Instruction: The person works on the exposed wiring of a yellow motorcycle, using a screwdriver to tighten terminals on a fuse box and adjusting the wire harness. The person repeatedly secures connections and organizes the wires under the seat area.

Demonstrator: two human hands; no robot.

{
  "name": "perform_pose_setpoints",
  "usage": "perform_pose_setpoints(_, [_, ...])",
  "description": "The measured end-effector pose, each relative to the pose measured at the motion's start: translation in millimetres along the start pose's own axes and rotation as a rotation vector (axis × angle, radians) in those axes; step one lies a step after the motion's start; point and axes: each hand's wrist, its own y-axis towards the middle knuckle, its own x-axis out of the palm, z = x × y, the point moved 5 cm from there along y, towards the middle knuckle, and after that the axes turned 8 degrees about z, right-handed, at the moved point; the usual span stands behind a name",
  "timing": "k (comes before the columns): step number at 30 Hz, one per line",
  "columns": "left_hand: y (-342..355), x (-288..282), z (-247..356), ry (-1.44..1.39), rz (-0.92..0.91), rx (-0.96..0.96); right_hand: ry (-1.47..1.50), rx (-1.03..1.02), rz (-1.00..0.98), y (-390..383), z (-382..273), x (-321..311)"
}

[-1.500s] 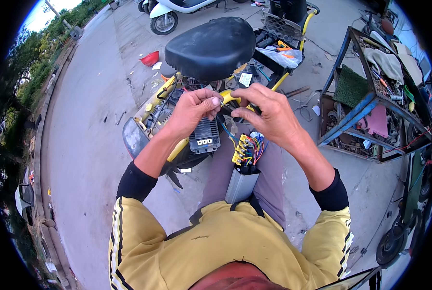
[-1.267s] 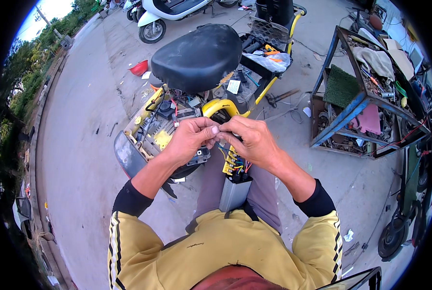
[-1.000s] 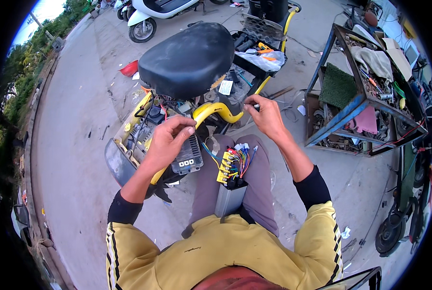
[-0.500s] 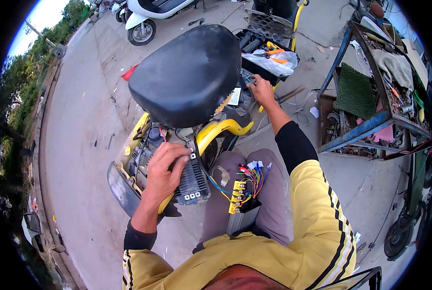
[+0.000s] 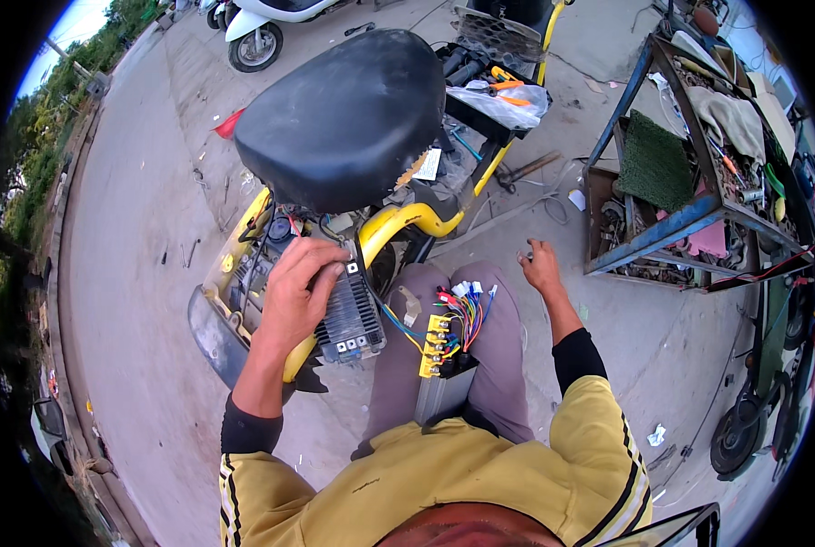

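Note:
My left hand (image 5: 300, 287) grips the upper end of a black finned controller box (image 5: 351, 314), which leans against the yellow frame (image 5: 407, 219) of a partly stripped electric scooter. Its thumb and fingers are pinched at the box's edge. Over the concrete to the right is my right hand (image 5: 542, 266), fingers curled together at the tips; something small and dark shows there, too small to name. Across my lap lies a silver controller box (image 5: 444, 392) with a yellow terminal block (image 5: 435, 346) and a bundle of coloured wires with plugs (image 5: 467, 305).
The scooter's black seat (image 5: 344, 118) is tipped up above the frame. Beyond it, an open bin (image 5: 499, 105) holds orange-handled tools and a plastic bag. A blue metal rack (image 5: 644, 246) with tools and scrap stands at right. A white scooter (image 5: 260, 36) is parked far off.
My right hand has left the scooter's compartment near the tool bin and come back toward me, out to the right. My left hand stays on the finned controller box.

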Motion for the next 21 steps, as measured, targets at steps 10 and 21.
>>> perform_pose_setpoints(10, [3, -3, -4, -0.043, -0.029, -0.022, 0.590, 0.310, -0.027, -122, -53, -115])
perform_pose_setpoints(21, [26, -1, -8, 0.155, -0.244, 0.108, 0.739, 0.301, 0.044, -153, -114, -160])
